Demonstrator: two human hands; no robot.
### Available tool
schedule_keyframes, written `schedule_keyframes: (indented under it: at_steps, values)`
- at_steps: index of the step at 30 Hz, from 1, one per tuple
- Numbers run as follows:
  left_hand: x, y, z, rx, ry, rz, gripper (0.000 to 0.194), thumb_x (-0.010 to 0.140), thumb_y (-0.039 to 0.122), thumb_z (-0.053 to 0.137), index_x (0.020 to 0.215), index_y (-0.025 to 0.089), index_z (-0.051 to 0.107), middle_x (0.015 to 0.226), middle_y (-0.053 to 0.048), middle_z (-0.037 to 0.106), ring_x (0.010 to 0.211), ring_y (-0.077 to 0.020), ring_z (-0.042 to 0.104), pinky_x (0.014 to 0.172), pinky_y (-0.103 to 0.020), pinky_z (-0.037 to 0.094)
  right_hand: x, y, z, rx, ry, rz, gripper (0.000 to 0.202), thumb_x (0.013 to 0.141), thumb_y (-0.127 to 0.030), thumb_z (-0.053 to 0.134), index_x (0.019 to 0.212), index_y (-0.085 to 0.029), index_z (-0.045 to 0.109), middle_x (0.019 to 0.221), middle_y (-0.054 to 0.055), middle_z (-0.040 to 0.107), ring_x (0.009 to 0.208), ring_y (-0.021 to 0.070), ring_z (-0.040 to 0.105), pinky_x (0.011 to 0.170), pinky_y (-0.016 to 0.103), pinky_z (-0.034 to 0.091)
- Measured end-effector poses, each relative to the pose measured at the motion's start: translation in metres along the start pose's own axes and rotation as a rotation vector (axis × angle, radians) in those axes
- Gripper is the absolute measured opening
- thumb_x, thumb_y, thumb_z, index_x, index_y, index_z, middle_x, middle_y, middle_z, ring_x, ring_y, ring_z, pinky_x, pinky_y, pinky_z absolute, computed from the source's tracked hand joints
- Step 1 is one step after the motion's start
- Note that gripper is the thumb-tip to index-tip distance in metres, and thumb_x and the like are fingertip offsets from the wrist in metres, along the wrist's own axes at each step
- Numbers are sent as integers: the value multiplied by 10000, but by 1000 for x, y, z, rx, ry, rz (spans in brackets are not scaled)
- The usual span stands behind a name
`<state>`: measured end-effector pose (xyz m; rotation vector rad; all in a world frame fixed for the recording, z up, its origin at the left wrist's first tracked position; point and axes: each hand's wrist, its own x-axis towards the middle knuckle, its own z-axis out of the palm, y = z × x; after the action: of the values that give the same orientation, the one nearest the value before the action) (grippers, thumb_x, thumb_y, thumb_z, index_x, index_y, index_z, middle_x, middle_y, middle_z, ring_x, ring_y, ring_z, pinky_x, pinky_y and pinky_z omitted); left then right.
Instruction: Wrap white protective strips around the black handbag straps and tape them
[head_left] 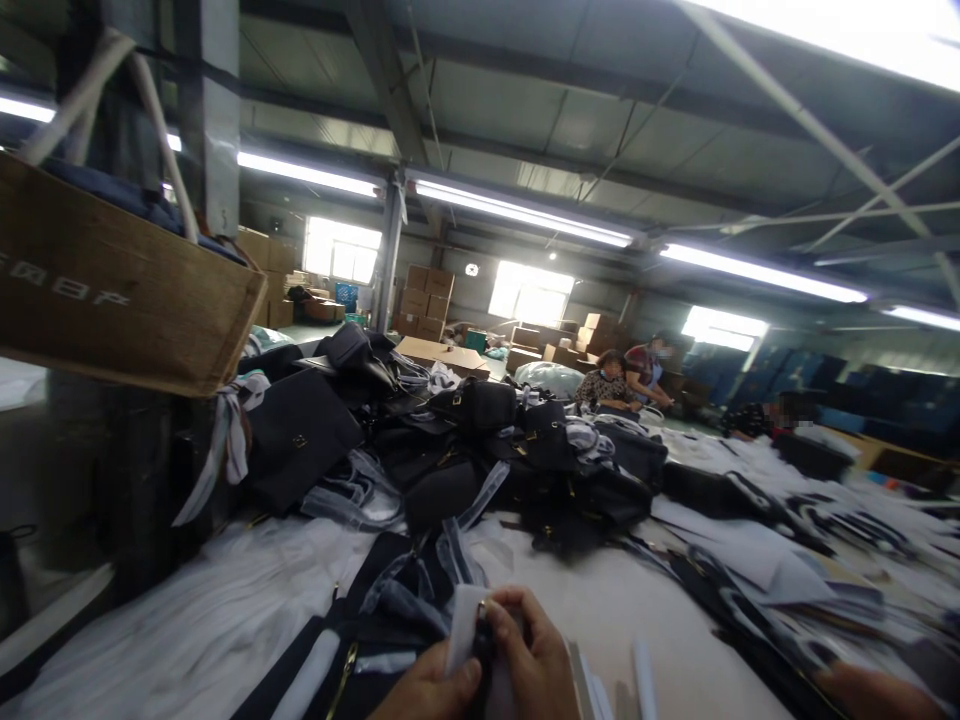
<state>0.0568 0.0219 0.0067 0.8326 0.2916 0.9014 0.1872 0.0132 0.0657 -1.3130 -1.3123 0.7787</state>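
At the bottom centre, my left hand (435, 685) pinches a strip of white wrapping (463, 622) between thumb and fingers. Close against it on the right, my right hand (529, 650) has its fingers bent round a small gold metal piece (482, 607) on a dark strap, partly covered by the fingers. Just left of my hands lies a black bag (375, 630) with a gold zip (343, 680) and clear plastic wrapping on its straps. What lies under my palms is hidden.
A heap of black bags (442, 440) spreads beyond my hands. White wrapping sheets (217, 600) lie left. A brown tote (120, 280) hangs upper left by a post. Another person's hand (877, 690) is at the lower right; several people sit or stand farther back.
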Motion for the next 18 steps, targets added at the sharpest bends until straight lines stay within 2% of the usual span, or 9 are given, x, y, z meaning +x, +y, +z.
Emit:
schedule_keyframes:
  at_steps: [4,11,13,18]
  values:
    - [-2,10,11,35,30,-28,560,670,526,785,1051,128,683,873,-111,709,931,-303,652,945,-414,430,0,2,-4,-17,-2,0,341,800,-531,587,813,-196,651,636,-17,632,608,161,568,583,225,427]
    - [-5,24,15,111,-55,-83,546,700,510,767,1090,139,673,891,-90,700,938,-270,632,980,-379,400,0,9,-7,-88,-24,10,359,799,-536,586,840,-188,665,651,-8,648,623,172,592,580,226,444]
    - [-6,24,19,138,1,-77,511,708,501,757,1058,136,681,864,-80,699,913,-260,629,947,-361,415,0,10,-6,-109,11,5,353,791,-530,595,855,-191,670,660,-5,662,636,179,611,603,234,457]
    - [-10,26,34,270,291,-75,346,698,411,730,884,122,699,779,-63,686,822,-235,607,809,-312,452,0,11,-5,-42,136,63,498,694,-531,706,1051,-190,643,755,17,699,700,207,649,644,261,486]
